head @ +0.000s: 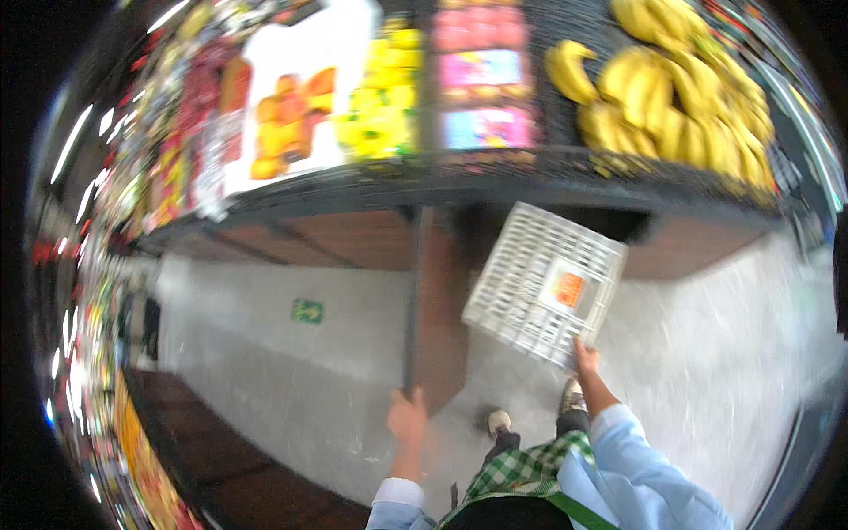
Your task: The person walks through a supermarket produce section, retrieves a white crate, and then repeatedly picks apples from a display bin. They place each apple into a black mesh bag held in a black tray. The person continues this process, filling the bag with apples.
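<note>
My right hand (585, 360) grips the lower edge of a white plastic crate (510, 278), which is tilted and bears an orange-and-white label. Above the floor, my left hand (407, 417) is at the end of a brown door or panel (440, 318) that juts out from under the produce display. The hand is blurred, and it seems to hold the panel's edge. Beyond the crate, a dark opening (616, 222) shows beneath the display. Bunches of bananas (642, 86) lie on the display above it.
Pink-and-blue fruit packs (487, 69), yellow fruit (387, 86) and orange fruit (271, 136) line the display's dark edge (371, 185). Grey floor (278, 371) with a green sign (307, 311) stretches out to the left. A dark brown stand (218, 450) holding produce is at the lower left.
</note>
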{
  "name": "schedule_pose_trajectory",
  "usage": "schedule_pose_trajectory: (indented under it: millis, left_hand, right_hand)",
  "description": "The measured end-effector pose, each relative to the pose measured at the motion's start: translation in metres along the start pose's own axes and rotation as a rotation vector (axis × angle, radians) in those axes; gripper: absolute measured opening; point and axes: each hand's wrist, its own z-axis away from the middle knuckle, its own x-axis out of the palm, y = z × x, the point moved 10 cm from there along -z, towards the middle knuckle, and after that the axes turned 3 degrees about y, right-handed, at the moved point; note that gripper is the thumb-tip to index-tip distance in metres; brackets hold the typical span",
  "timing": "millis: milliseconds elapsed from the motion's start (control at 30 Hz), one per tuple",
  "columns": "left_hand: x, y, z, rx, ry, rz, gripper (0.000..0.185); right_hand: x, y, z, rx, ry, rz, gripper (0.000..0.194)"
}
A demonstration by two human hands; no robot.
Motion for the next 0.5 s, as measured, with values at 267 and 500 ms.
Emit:
schedule_pose_trajectory:
  millis: [267, 500]
  left_hand:
    - [0.062, -0.012, -0.023, 0.279, 0.164, 0.161, 0.049]
    - [0.114, 0.068, 0.043, 0.396, 0.036, 0.524, 0.045]
  right_hand:
    - [-0.139, 0.038, 0.047, -0.085, 0.171, 0.065, 0.055]
    - [-0.310, 0.101, 0.052, -0.065, 0.241, 0.097, 0.042]
